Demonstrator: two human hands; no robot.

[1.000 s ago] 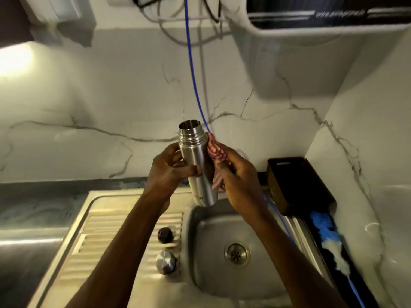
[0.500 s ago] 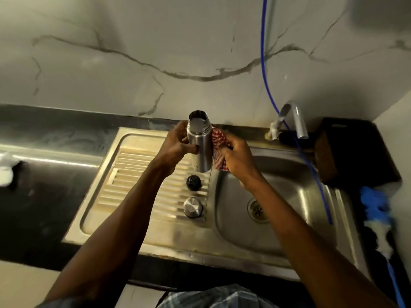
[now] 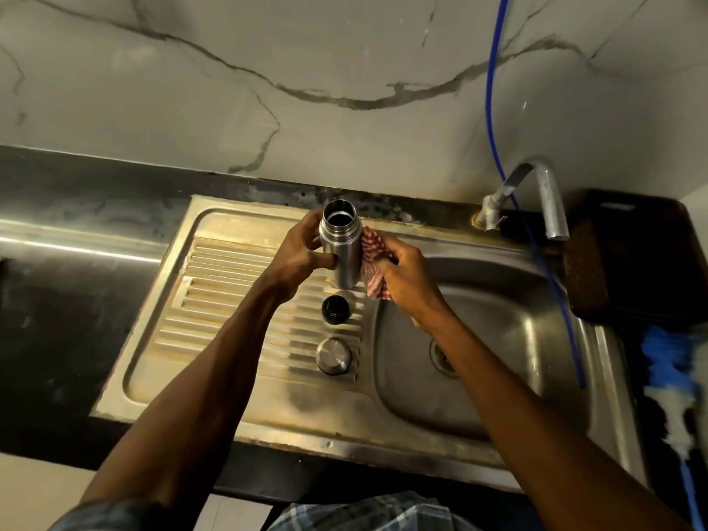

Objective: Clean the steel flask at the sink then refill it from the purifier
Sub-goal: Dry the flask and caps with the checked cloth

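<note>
Marble-veined wall and a dark counter (image 3: 69, 239) frame a steel sink (image 3: 498, 435), above which the work is done. At the centre, the steel flask (image 3: 341, 258) is held upright and uncapped over the seam between drainboard and basin. The left hand (image 3: 302, 251) is wrapped narrowly around its body, thumb laid across the front, so that the flask is steadied while it is wiped. Just right of that grip, a red-checked cloth (image 3: 373, 262) is pinched in the right hand (image 3: 406, 277) and pressed against the flask's side; the exterior appears to be in the course of being dried or rubbed clean. The mouth is kept upward, probably so the inside can be inspected.

Directly below the grip, nearer the person, a black inner stopper (image 3: 336, 309) and a steel cap (image 3: 333, 356) are set on the ribbed drainboard (image 3: 230, 300), apart from each other, presumably left there to drain and to stay within reach for closing later. To the right of the grip lies the basin, with its drain partly hidden by the right forearm. Farther right and beyond, a tap (image 3: 544, 201) is arched over the basin, and a blue hose (image 3: 494, 109) is run down the wall past it. The purifier is not in view, so the refill is judged to be still ahead.
</note>
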